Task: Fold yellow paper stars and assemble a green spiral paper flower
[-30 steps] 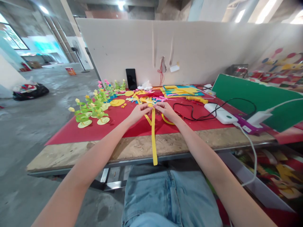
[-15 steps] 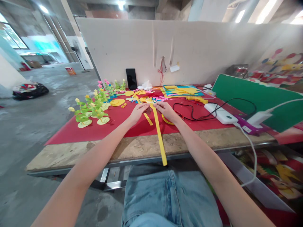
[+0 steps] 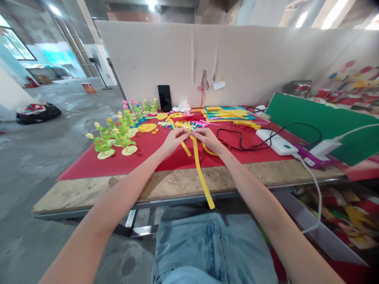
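Both my hands meet over the red sheet on the table, pinching the upper end of a long yellow paper strip (image 3: pixel 201 173). My left hand (image 3: pixel 175 139) is closed, its thumb and fingertips at the strip's top. Closed on the same end, my right hand (image 3: pixel 208 138) almost touches the left. The strip hangs past the table's front edge, its lower end loose. A shorter yellow strip (image 3: pixel 186 149) lies below my left fingertips. Fingers hide the pinched end. Beyond my hands is a pile of yellow, pink and blue paper scraps (image 3: pixel 180 123).
Green curled paper plants on round bases (image 3: pixel 104 154) stand at the left. A black phone (image 3: pixel 164 98) leans on the back board. To the right are a yellow-handled tool (image 3: pixel 246 124), a black cable (image 3: pixel 239 148), a white power strip (image 3: pixel 276 142) and a green board (image 3: pixel 322 126).
My hands have drawn closer together at the strip's top. The hanging strip now bends, and its lower end has swung slightly to the right.
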